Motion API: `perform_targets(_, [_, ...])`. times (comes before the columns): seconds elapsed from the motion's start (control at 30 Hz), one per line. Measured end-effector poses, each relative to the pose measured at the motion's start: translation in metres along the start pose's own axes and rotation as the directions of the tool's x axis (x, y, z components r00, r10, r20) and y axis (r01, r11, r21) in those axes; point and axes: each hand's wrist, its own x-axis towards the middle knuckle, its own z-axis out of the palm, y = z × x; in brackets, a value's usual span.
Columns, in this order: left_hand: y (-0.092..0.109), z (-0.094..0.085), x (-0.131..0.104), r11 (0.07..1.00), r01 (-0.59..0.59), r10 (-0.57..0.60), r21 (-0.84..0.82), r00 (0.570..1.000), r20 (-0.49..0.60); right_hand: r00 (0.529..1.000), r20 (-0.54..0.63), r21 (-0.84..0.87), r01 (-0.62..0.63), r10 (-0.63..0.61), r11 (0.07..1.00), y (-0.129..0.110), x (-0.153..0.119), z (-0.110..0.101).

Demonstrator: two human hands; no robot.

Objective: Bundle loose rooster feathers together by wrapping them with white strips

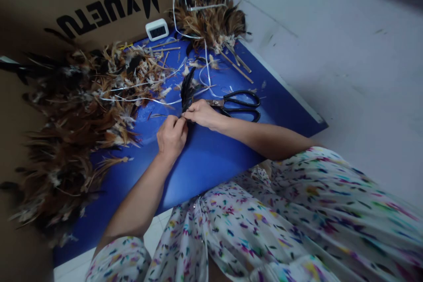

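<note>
Near the middle of the blue table (205, 154), my two hands meet at the lower end of a small bunch of black feathers (187, 89). My left hand (172, 134) is closed with its fingertips pinched at the quill end. My right hand (202, 113) pinches the same end from the other side; the exact grip is hidden by the fingers. The feathers point up and away from me. Just behind my right hand lie black-handled scissors (243, 97), their blades partly covered by that hand. A white plastic strip (209, 68) runs across the table beyond the feathers.
A big heap of brown and black feathers (76, 110) covers the table's left side. Another feather bundle (208, 15) stands at the far corner, with thin sticks (236, 66) beside it. A white digital timer (157, 30) sits before a cardboard box (99, 4).
</note>
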Motion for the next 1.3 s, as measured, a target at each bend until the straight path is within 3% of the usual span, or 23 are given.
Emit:
perform_targets(0.17, [-0.005,0.000,0.003,0.975,0.013,-0.021,-0.220,0.999,-0.036,0.999,0.034,0.011,-0.008,0.008,1.000,0.001,0.001,-0.004])
perform_targets(0.27, [-0.009,0.002,0.005,0.920,0.083,-0.106,-0.382,0.994,-0.039,0.999,0.035,0.011,-0.015,0.015,1.000,0.001,0.002,-0.006])
perform_targets(0.43, [-0.010,0.006,0.005,0.669,0.296,-0.324,-0.682,0.942,0.091,0.997,0.068,0.010,-0.038,0.037,0.999,-0.003,0.002,-0.007])
perform_targets(0.53, [-0.009,0.006,0.007,0.547,0.321,-0.356,-0.773,0.925,0.131,0.991,0.107,0.056,-0.085,0.078,0.995,-0.007,0.001,-0.009])
perform_targets(0.63, [-0.008,0.006,0.008,0.487,0.336,-0.365,-0.806,0.917,0.162,0.977,0.146,0.098,-0.173,0.157,0.980,-0.010,0.000,-0.009])
perform_targets(0.73, [-0.009,0.006,0.008,0.498,0.345,-0.359,-0.795,0.917,0.173,0.967,0.176,0.096,-0.204,0.185,0.974,-0.011,0.000,-0.010])
perform_targets(0.83, [-0.010,0.006,0.007,0.576,0.345,-0.339,-0.742,0.926,0.167,0.959,0.215,0.043,-0.196,0.182,0.980,-0.012,0.000,-0.013])
perform_targets(1.03, [-0.015,0.008,0.004,0.692,0.362,-0.321,-0.625,0.929,0.183,0.943,0.318,-0.071,-0.075,0.094,0.995,-0.015,-0.003,-0.023])
perform_targets(1.3, [-0.014,0.007,0.006,0.726,0.411,-0.346,-0.552,0.911,0.224,0.967,0.255,-0.271,0.046,0.025,0.961,-0.008,-0.002,-0.024])
